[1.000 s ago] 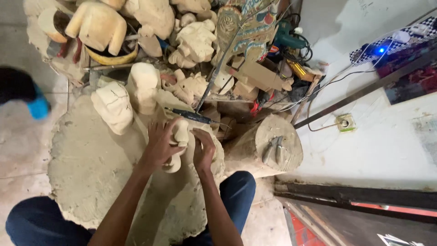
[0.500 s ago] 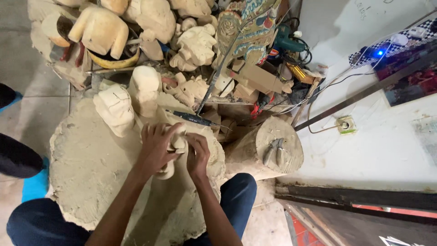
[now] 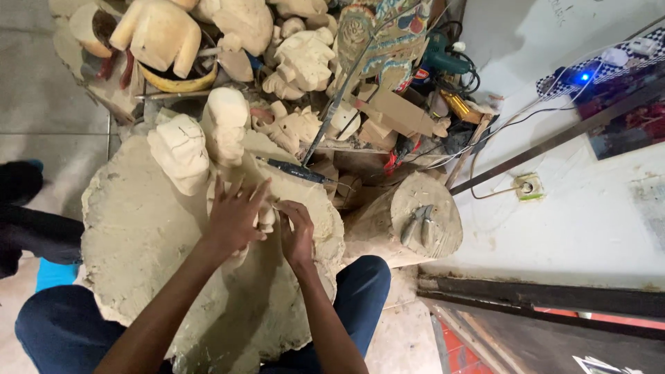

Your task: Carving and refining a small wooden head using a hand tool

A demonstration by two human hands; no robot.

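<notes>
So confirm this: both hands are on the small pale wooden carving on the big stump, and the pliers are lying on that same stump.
Not quite. Both hands, left hand and right hand, are on the carving on the big stump, but the head view shows the pliers on the smaller log beside it.

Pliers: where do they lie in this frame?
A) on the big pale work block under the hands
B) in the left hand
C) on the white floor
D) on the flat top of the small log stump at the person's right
D: the pliers rest on the stump, apart from both hands.
</notes>
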